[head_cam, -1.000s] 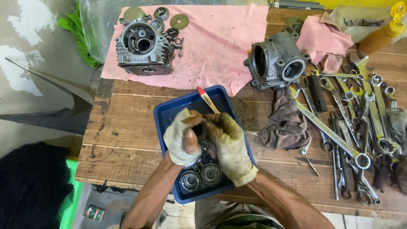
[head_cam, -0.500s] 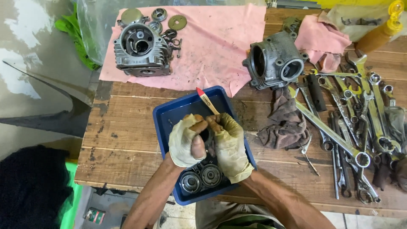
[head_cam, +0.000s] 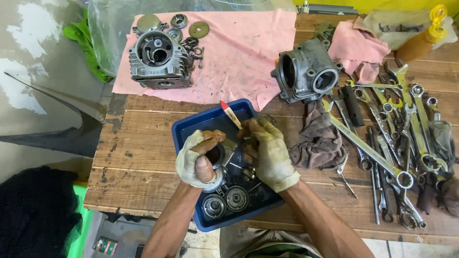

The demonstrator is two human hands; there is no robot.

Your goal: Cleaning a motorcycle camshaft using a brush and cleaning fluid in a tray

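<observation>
Left hand (head_cam: 197,160) grips round metal part (head_cam: 217,155) over blue tray (head_cam: 184,126), tilted so bore faces brush. Right hand (head_cam: 270,153) pinches brush (head_cam: 231,114), bristles in part. Tray below catches drips; gears (head_cam: 224,201) soak there.

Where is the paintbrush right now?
In the head view the paintbrush is in the gloved right hand, its red-tipped handle pointing up-left over the far part of the blue tray, just right of the left hand.
</observation>
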